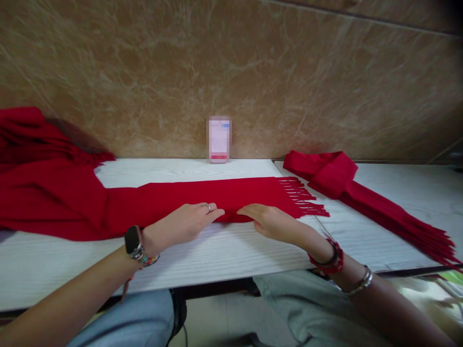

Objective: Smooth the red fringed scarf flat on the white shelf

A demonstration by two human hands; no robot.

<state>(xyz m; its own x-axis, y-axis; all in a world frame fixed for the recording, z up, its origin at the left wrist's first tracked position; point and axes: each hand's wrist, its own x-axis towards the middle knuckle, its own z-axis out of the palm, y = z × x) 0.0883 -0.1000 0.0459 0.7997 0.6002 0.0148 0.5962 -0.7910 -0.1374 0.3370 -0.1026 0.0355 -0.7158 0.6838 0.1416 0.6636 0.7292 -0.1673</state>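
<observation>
A long red scarf (202,193) lies lengthwise on the white table, its fringed end to the right and its flat part narrow, as if folded over. My left hand (188,221) is on the scarf's near edge, its fingers closed on the cloth, with a ring on one finger. A short way to the right, my right hand (271,220) has the same edge between its fingers and thumb. The fingertips of both hands point toward each other, with a small gap of cloth between them. Some fingers are hidden behind others.
A heap of red cloth (39,178) lies at the left, joining the scarf. A second red scarf (379,207), folded narrow and looped over, lies at the right. A phone (219,140), blurred, leans against the brown marbled wall (162,77) at the back of the white table (224,255).
</observation>
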